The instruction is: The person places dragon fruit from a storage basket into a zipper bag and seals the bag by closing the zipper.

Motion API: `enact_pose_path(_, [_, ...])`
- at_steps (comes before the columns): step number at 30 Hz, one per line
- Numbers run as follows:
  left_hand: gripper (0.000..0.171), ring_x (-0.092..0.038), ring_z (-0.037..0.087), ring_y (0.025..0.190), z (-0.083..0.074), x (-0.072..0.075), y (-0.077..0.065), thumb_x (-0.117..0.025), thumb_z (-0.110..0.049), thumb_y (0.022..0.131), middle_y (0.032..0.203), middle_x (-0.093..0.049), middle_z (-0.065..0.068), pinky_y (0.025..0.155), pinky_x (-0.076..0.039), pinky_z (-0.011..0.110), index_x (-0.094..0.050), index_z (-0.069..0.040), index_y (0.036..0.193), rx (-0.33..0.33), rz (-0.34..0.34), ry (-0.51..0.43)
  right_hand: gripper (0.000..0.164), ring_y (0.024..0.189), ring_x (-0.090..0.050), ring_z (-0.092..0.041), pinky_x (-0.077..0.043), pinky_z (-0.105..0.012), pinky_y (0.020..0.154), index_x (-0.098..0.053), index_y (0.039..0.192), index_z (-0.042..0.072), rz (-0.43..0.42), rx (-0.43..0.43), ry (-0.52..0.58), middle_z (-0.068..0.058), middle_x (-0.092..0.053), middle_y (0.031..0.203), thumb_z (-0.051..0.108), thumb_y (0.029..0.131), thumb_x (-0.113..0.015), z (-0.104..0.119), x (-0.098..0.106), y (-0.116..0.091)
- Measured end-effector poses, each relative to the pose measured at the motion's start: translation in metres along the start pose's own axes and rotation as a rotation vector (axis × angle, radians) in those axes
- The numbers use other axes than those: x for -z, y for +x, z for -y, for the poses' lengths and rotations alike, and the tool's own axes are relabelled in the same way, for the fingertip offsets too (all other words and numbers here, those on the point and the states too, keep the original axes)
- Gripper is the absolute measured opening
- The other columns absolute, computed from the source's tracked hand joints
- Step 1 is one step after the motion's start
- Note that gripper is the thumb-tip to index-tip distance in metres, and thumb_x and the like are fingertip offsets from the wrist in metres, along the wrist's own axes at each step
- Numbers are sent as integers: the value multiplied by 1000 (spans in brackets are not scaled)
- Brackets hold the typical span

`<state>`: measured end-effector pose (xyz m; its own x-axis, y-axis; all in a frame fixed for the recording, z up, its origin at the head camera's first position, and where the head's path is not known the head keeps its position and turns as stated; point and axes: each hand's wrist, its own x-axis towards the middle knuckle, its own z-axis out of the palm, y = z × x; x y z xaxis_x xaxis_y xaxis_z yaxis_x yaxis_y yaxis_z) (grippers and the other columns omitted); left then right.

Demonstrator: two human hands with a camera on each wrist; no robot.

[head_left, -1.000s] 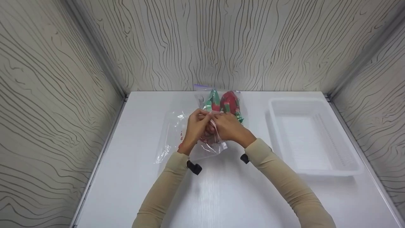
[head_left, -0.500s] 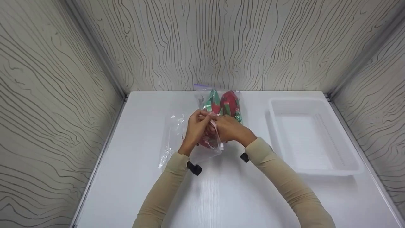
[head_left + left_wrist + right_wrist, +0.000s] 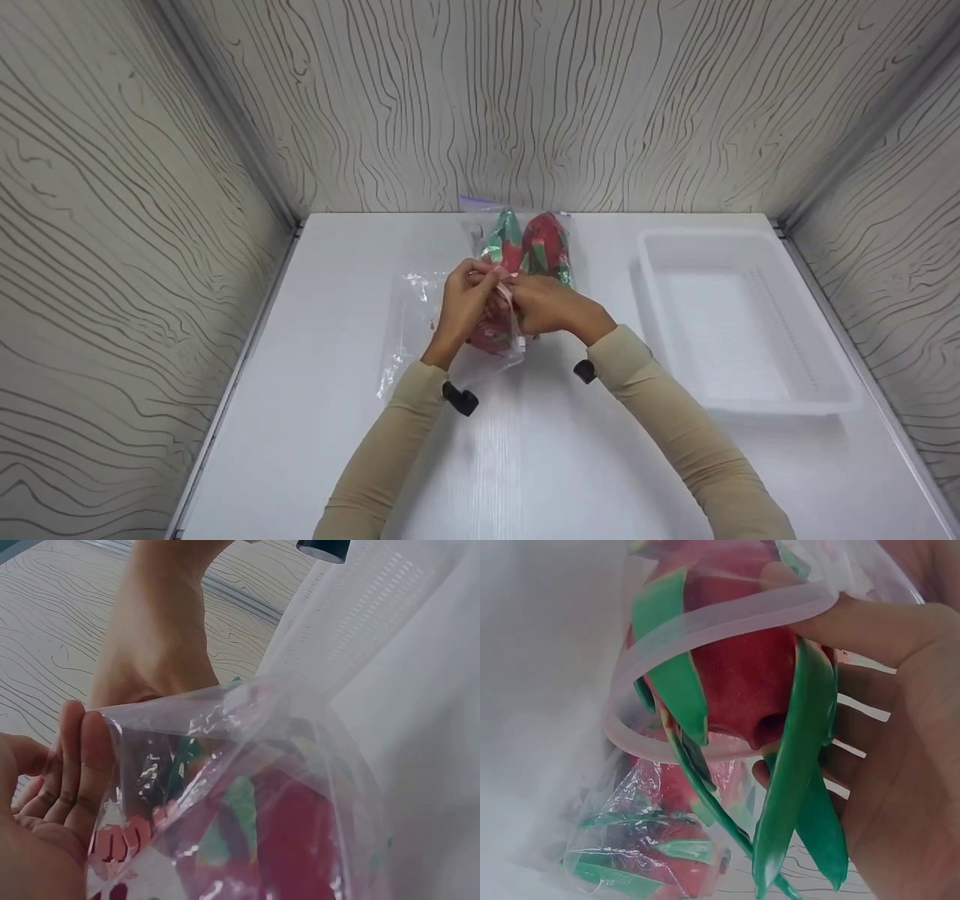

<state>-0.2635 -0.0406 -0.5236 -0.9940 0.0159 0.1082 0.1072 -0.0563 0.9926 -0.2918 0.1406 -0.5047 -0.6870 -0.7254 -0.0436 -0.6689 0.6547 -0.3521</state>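
A red dragon fruit (image 3: 727, 667) with long green leaves sits partly inside the mouth of a clear plastic zip bag (image 3: 409, 337). Its leafy end sticks out past the bag's pale rim (image 3: 720, 619) in the right wrist view. My right hand (image 3: 551, 304) grips the fruit at that mouth, thumb over the rim and fingers behind the leaves. With fingers and thumb, my left hand (image 3: 463, 304) pinches the bag's edge. Red print (image 3: 124, 836) shows on the film in the left wrist view. In the head view the hands hide much of the fruit.
Just beyond the hands, against the back wall, lies another zip bag (image 3: 480, 204) holding two dragon fruits (image 3: 545, 244). A white plastic basket (image 3: 724, 337) stands at the right of the white table (image 3: 480, 465). Wood-patterned walls enclose the back and both sides.
The held bag's loose film has drawn in slightly and more red fruit shows through it. My right hand and forearm have shifted a little to the right; my left hand stays in place.
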Motion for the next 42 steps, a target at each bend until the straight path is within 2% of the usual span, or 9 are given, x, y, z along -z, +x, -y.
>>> enact_pose_path(5, [10,-67,12,54,2,1,0,-63,-13,105,71,-71,1,49,-49,21,-62,-3,107,-11,-1,-6,52,99,-61,-24,-60,-45,98,-66,135,9,-49,19,15,-6,-71,118,7,85,-79,0,5,-5])
enact_pose_path(8, [10,-67,11,55,5,1,0,-64,-13,105,71,-71,0,50,-50,21,-61,-4,105,-1,-9,-9,44,104,-65,-26,-59,-48,102,-68,129,8,-64,17,33,-8,-72,118,9,87,-78,0,8,-8])
enact_pose_path(12, [8,-68,11,56,8,1,-1,-64,-13,106,71,-72,0,51,-51,21,-60,-5,105,17,-23,2,40,112,-69,-32,-57,-50,107,-71,130,9,-67,-8,89,-9,-73,124,13,91,-77,-1,11,-11])
enact_pose_path(17, [5,-69,12,56,10,1,0,-62,-9,106,71,-72,1,51,-52,22,-60,-4,104,11,-29,-19,21,103,-71,-29,-60,-48,95,-77,115,8,-171,-16,97,-8,-76,111,13,95,-77,-2,8,-16])
enact_pose_path(20, [6,-69,13,57,12,1,-1,-62,-10,106,72,-72,2,52,-53,22,-60,-4,104,21,-31,-13,13,89,-70,-23,-61,-43,82,-77,104,10,-216,-58,104,-4,-77,98,21,97,-78,-3,2,-21])
enact_pose_path(24, [8,-70,14,58,17,2,-3,-62,-13,106,71,-73,3,54,-54,23,-60,-5,105,38,-33,3,23,72,-61,-12,-56,-35,69,-76,95,12,-182,-124,113,1,-76,83,34,99,-76,-6,-12,-30])
enact_pose_path(27, [9,-71,15,60,19,2,-5,-62,-15,105,72,-73,4,55,-55,24,-59,-6,105,56,-26,-3,26,68,-57,-8,-52,-31,65,-76,91,13,-142,-155,144,4,-73,77,38,99,-75,-10,-25,-36])
enact_pose_path(35, [9,-72,16,60,24,2,-9,-62,-16,106,75,-74,6,53,-55,25,-59,-7,105,52,-9,16,20,66,-61,-6,-51,-27,62,-79,90,15,-84,-187,239,5,-75,75,32,100,-74,-13,-49,-42])
enact_pose_path(42, [10,-70,15,58,20,4,-7,-62,-17,106,75,-75,7,50,-52,25,-60,-7,107,68,2,67,18,66,-62,-9,-53,-28,60,-80,89,14,-68,-211,352,2,-77,75,26,99,-70,-13,-61,-39])
